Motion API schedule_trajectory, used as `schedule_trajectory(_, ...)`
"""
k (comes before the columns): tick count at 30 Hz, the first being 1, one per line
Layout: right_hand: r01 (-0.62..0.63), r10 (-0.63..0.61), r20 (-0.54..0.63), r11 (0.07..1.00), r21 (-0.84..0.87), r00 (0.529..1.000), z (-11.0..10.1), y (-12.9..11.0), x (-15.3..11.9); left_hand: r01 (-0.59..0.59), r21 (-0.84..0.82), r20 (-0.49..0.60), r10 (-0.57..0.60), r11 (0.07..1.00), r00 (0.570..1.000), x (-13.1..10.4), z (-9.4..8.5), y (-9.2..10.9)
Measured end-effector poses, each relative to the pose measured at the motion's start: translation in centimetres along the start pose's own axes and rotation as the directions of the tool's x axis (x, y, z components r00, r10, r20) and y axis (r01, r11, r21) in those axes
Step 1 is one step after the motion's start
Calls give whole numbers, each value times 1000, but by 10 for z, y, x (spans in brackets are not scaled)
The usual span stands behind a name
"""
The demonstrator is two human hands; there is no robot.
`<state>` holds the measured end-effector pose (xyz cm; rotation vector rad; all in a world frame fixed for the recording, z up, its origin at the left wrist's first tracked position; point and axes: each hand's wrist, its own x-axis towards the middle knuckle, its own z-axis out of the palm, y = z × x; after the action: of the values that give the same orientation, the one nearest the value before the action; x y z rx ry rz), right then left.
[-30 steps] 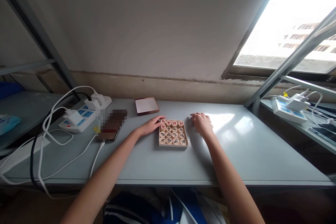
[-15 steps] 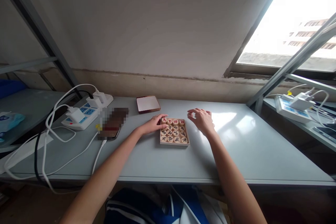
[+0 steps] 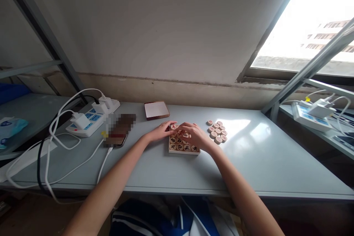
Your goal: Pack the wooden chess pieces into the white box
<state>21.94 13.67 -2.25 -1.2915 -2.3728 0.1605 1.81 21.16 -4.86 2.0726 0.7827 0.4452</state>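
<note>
A shallow box (image 3: 184, 152) of round wooden pieces with red and black characters lies on the grey table. My left hand (image 3: 162, 130) rests at the box's left edge, its fingers apart and touching the rim. Over the upper right part of the box is my right hand (image 3: 195, 135), its fingers bent down on the pieces; whatever is between its fingertips is hidden. To the right of the box, a group of several loose round pieces (image 3: 218, 131) lies on the table.
An open box lid (image 3: 156, 110) lies behind the box. On the left are a pixelated phone (image 3: 120, 131), a white power strip (image 3: 92, 118) with plugs, and looping cables. A metal frame bar (image 3: 290, 84) rises at the right.
My right hand has moved left, from the loose pieces to over the box, leaving the loose pieces in view. My left hand has stayed at the box's left edge.
</note>
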Motion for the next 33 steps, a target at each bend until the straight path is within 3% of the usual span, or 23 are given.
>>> schedule_trajectory(5,-31,31,7,1000,-6,1000,-1,2,0,-13,-5,7,14,1000,1000,0,0,-1)
schedule_trajectory(14,-85,91,26,977,-196,995,-2,3,1,-22,-27,13,22,999,1000,1,-1,-4)
schedule_trajectory(23,-57,59,35,997,-51,998,-7,-1,1,-13,-36,8,13,999,1000,0,0,-3)
schedule_trajectory(27,-150,149,-12,986,-79,989,-13,13,-2,-4,-47,12,4,999,1000,-1,-1,0)
schedule_trajectory(29,-295,269,-151,935,-195,951,-14,29,-7,18,-75,9,-18,997,1000,-2,-1,2)
schedule_trajectory(31,-473,388,-291,816,-333,875,-13,49,-15,43,-107,7,-42,993,999,-2,0,3)
schedule_trajectory(33,-582,495,-307,699,-414,813,-10,66,-23,54,-124,6,-54,991,999,-2,0,3)
